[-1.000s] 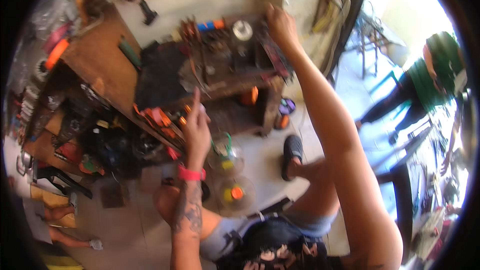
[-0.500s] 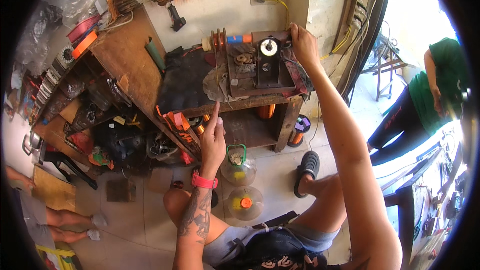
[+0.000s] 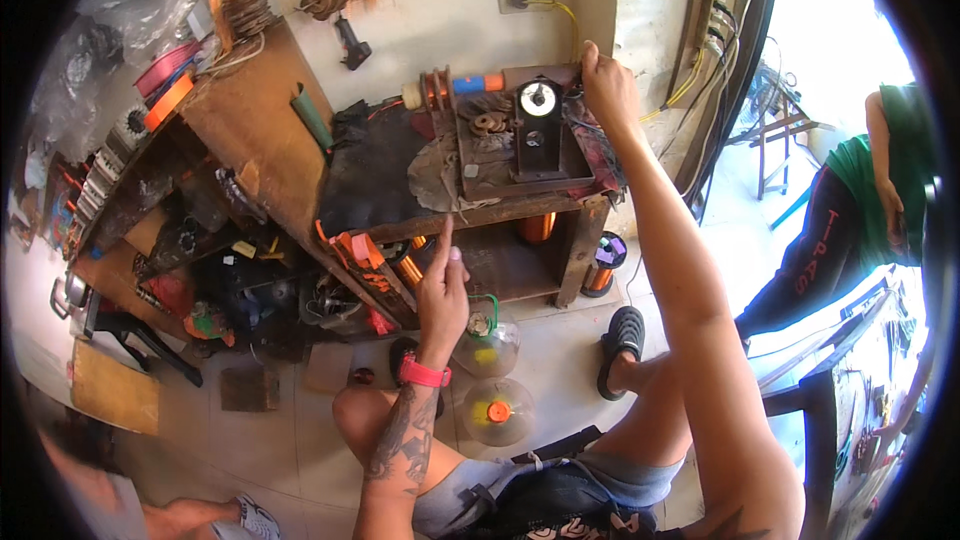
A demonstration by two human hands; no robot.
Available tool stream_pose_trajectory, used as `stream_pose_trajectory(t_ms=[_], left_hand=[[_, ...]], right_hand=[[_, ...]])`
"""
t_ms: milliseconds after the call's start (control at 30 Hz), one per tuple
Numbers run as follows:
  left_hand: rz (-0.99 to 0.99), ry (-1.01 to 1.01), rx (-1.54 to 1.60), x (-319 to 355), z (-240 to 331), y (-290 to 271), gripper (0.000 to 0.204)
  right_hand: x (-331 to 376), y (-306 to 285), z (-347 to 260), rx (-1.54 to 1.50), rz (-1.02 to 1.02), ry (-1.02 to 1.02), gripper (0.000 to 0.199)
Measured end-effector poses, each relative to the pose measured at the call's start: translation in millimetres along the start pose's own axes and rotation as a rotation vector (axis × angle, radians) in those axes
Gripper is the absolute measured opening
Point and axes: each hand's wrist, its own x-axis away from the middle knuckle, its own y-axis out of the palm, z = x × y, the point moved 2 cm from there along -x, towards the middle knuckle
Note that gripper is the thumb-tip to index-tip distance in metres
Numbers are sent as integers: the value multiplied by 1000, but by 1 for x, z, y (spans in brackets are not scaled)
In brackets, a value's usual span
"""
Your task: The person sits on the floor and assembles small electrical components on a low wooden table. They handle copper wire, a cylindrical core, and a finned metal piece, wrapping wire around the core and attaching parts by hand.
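I sit facing a small wooden bench [image 3: 520, 208]. On top of it stands a winding machine with a round white dial [image 3: 538, 100] and a spindle carrying orange and blue spools [image 3: 455, 88]. My right hand [image 3: 602, 85] reaches far forward and grips the machine's right side next to the dial. My left hand [image 3: 445, 290], with a pink wristband, is raised in front of the bench's front edge, its index finger pointing up and nothing held. A black cloth [image 3: 368, 170] lies on the bench's left part.
A cluttered wooden shelf [image 3: 250, 130] with tools stands at the left. Copper wire spools [image 3: 606, 265] sit under and beside the bench. Two clear plastic bottles [image 3: 495, 410] stand on the tiled floor by my knee. Another person in green [image 3: 880, 180] stands at the right.
The view has tilted so the bench sits lower and nearer. My right hand stays on the machine; my left hand has risen slightly toward the bench edge.
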Motion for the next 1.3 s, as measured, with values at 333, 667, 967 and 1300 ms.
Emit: stream_pose_trajectory(t_ms=[333,667,967,1300], left_hand=[[-50,-69,-7,-6,-11,-9,47],[-115,-34,25,-4,2,-8,47],[-79,-68,47,-4,-1,-10,48],[-2,-70,72,2,-8,-4,51]], right_hand=[[-4,1,11,38,-95,20,52],[-7,16,22,205,-63,-177,32],[-6,14,21,237,-14,-184,25],[0,1,6,13,-46,31,57]])
